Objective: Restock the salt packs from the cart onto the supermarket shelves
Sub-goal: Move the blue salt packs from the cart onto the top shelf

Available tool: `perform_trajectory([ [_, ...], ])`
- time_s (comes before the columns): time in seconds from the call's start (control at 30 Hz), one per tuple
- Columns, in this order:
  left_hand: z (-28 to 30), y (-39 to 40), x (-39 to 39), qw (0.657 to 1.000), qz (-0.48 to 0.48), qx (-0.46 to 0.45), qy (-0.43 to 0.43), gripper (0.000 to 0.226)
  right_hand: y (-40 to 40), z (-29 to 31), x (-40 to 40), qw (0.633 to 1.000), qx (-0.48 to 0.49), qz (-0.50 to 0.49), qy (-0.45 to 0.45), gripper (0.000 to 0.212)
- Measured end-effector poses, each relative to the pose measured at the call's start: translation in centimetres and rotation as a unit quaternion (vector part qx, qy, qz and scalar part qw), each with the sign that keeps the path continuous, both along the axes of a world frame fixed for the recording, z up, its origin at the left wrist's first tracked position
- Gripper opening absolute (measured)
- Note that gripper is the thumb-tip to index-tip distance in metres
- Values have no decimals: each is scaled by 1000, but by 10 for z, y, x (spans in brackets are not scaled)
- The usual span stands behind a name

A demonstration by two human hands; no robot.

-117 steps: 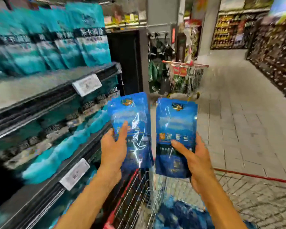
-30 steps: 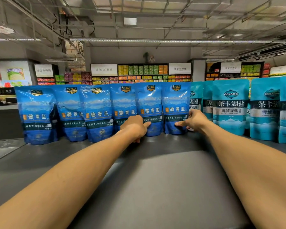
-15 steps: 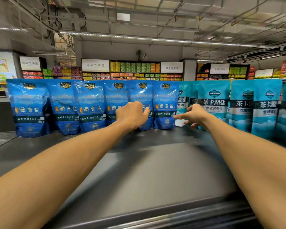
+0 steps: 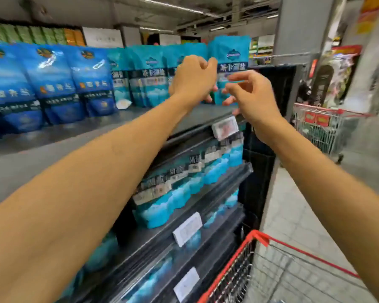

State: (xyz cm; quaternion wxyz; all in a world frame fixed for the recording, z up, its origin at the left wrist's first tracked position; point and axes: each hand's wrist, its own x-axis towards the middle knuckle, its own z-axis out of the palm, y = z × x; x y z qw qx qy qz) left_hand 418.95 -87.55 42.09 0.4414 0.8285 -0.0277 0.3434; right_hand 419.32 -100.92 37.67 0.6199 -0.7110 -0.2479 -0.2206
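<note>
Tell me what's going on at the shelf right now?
A person is restocking salt packs. Both hands are up at the top shelf: the left hand and right hand are at the teal pack standing at the right end of the row, apparently straightening it. Motion blur hides whether either hand actually grips it. Dark blue packs stand in a row further left. The red-rimmed cart waits at lower right.

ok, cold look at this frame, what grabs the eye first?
Two bare hands, left hand and right hand, raised close together at the right end of the grey top shelf, in front of the upright teal salt packs; neither clearly grips one. Left of those stands a row of glossy dark-blue salt packs, and the red-rimmed wire cart sits bottom right.
</note>
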Motion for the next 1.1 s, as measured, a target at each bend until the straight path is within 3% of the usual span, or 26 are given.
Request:
perform_trajectory([
  [0.13,-78,-116,1,986,-151,-47,50,34,-112,-72,-32,991,47,-127,-18,11],
  [0.23,-173,-182,-10,959,-241,-73,128,24,-185,-155,-53,973,53,-223,30,10],
  [0.33,-287,-238,-28,900,-312,-138,270,18,-253,-258,-80,937,47,-317,136,9],
  [0.4,-363,-267,-41,853,-305,-160,392,18,-286,-331,-102,907,47,-358,215,6],
  [0.47,-441,-292,-51,803,-281,-136,508,23,-317,-409,-126,865,32,-392,311,7],
  [0.57,-557,-306,-68,736,-257,-29,626,27,-345,-524,-174,786,-36,-405,465,8],
  [0.63,-633,-309,-81,697,-219,21,682,30,-353,-600,-207,725,-66,-363,582,10],
  [0.7,-704,-304,-94,672,-160,6,723,32,-350,-668,-236,666,-106,-285,681,18],
  [0.8,-778,-290,-117,634,-91,47,767,18,-338,-743,-262,603,-153,-217,752,23],
  [0.87,-825,-277,-122,648,-75,115,749,21,-335,-785,-272,572,-199,-209,768,46],
  [0.93,-854,-269,-126,654,-88,104,744,8,-337,-814,-278,526,-224,-229,788,62],
  [1.03,-907,-262,-138,667,-57,51,741,24,-339,-850,-290,483,-219,-241,813,60],
  [1.1,-929,-258,-148,678,-68,39,731,58,-339,-862,-297,447,-187,-292,825,65],
])
